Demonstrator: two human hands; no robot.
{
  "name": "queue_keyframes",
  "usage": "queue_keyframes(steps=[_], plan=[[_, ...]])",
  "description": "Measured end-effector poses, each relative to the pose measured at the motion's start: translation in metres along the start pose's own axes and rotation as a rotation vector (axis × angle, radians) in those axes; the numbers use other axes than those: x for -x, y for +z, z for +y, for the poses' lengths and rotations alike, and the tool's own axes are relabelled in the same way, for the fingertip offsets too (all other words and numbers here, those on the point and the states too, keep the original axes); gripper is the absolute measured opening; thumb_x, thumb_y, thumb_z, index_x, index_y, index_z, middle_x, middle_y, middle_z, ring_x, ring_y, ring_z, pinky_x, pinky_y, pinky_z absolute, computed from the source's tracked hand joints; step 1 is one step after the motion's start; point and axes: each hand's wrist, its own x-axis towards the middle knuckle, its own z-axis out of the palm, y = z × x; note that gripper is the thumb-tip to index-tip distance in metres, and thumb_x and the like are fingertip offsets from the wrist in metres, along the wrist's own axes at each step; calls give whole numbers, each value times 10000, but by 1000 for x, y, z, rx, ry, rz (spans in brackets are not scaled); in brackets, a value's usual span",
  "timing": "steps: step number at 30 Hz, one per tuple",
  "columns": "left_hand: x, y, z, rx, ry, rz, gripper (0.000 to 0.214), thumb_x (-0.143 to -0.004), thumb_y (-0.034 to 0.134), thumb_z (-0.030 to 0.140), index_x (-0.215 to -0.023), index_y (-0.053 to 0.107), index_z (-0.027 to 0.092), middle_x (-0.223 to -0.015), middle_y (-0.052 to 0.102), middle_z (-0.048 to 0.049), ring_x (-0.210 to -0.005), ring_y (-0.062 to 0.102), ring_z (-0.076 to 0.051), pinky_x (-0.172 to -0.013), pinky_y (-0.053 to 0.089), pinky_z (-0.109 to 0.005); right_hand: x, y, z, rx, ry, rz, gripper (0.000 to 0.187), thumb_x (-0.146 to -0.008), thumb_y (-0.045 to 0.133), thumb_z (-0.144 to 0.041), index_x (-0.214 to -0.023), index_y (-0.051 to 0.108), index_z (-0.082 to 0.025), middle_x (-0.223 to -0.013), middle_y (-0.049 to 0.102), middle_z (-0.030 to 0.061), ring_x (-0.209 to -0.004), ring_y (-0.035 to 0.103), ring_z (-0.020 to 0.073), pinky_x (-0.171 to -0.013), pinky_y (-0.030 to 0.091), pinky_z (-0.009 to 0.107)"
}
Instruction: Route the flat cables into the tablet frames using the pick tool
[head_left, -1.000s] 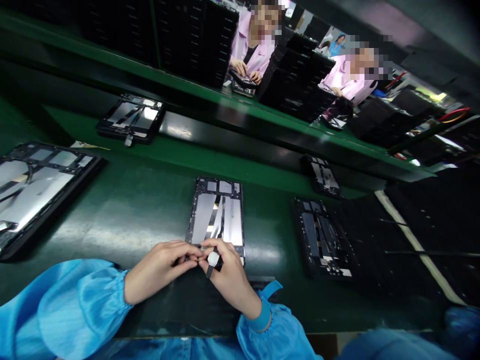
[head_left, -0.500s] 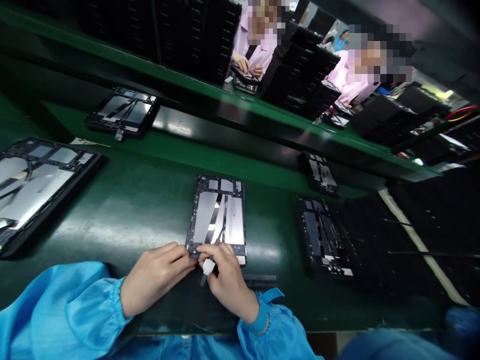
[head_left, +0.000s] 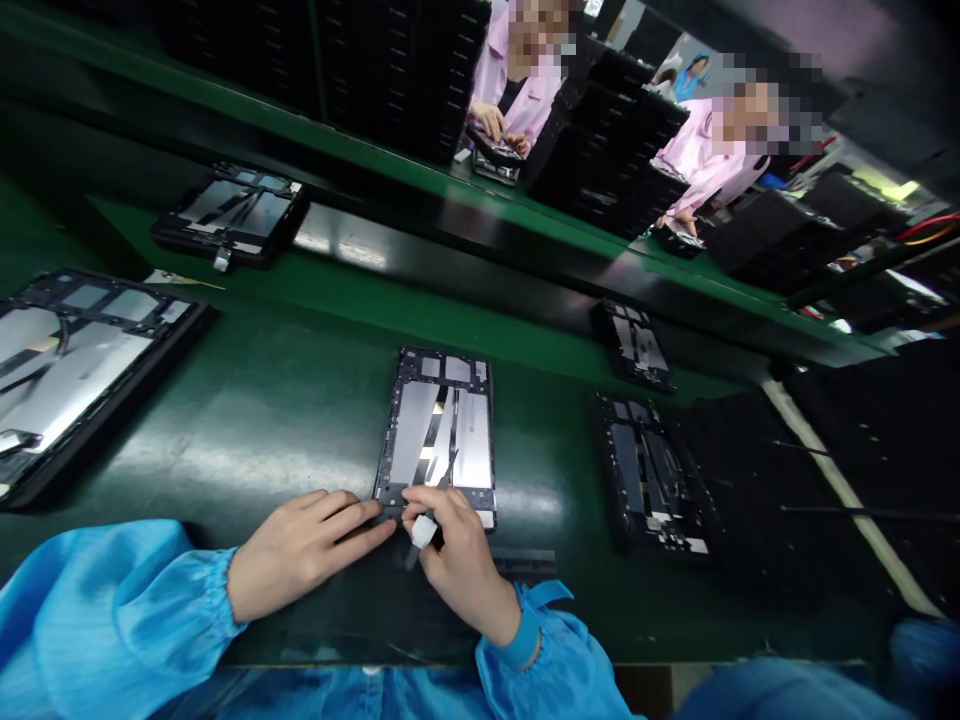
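At the lower centre of the frame, our left hand (head_left: 300, 548) lies flat, fingertips pinning the open tablet's (head_left: 439, 435) near edge, while our right hand (head_left: 457, 555) pinches a small white-tipped tool (head_left: 421, 532). The tablet looks thin, stiff and fragile; hold its frame edges.

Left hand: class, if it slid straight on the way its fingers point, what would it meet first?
Probably the right hand, close ahead of the left hand's fingers at the open tablet's near edge; depth is unclear.
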Motion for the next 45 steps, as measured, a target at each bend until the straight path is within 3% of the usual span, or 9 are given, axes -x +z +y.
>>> queue_keyframes(steps=[5,9,12,15,18,27,36,41,45], plan=[[-2,0,2,-67,39,-22,467,-1035,343,56,-1403,556,248,-1235,697,-77,-943,631,-224,-818,530,-364,-4,-2,-2,-13,36,-11,393,-896,569,-30,-1219,626,-248,-956,761,46,-914,680,252,-817,542,378],[-3,0,6,-97,28,-36,431,-1026,340,31,-1328,603,190,-1189,700,-101,-962,636,-232,-814,536,-368,2,-13,-5,-169,73,63,136,-997,583,-219,-1078,688,-251,-836,772,30,-828,711,231,-832,556,391],[-3,3,8,-68,-15,-35,468,-1008,354,7,-1377,564,205,-1204,688,-107,-985,639,-231,-844,536,-366,15,-21,-3,-368,156,108,288,-1065,479,-391,-1196,693,-249,-727,696,6,-627,684,173,-687,599,336],[-3,4,8,-37,-24,-30,467,-1005,365,7,-1378,558,210,-1212,682,-99,-985,641,-227,-850,527,-354,26,-21,0,-495,282,87,381,-1057,463,-474,-1303,663,-262,-912,675,46,-609,672,142,-536,609,280],[-3,4,7,-30,-19,-19,466,-1004,368,3,-1375,561,209,-1202,682,-90,-979,639,-221,-857,516,-348,29,-16,0,-537,354,58,328,-1029,524,-454,-1247,647,-242,-988,696,69,-649,691,143,-492,602,241],[-3,5,6,-43,-7,-13,458,-1013,356,12,-1383,536,214,-1185,673,-84,-989,622,-217,-866,507,-340,20,-14,-6,-294,314,16,104,-958,557,-265,-968,646,-213,-661,655,-12,-474,605,132,-475,518,238],[2,21,-2,-76,53,81,464,-1039,270,53,-1398,514,215,-1178,655,-87,-956,599,-208,-814,508,-324,30,-20,8,-316,447,147,114,-954,575,-260,-893,652,-202,-598,614,-30,-488,597,126,-474,509,217],[3,11,-4,-51,77,58,440,-1050,322,36,-1403,524,205,-1245,631,-85,-1006,593,-198,-867,497,-331,30,-20,4,-414,408,174,150,-971,604,-327,-977,700,-213,-776,712,21,-510,639,112,-466,553,202],[5,8,-5,-31,72,53,410,-1066,325,50,-1376,545,204,-1240,631,-90,-1035,583,-203,-867,484,-337,29,-17,-1,-450,362,65,178,-976,613,-336,-1046,725,-216,-841,767,52,-585,701,141,-517,594,218]])
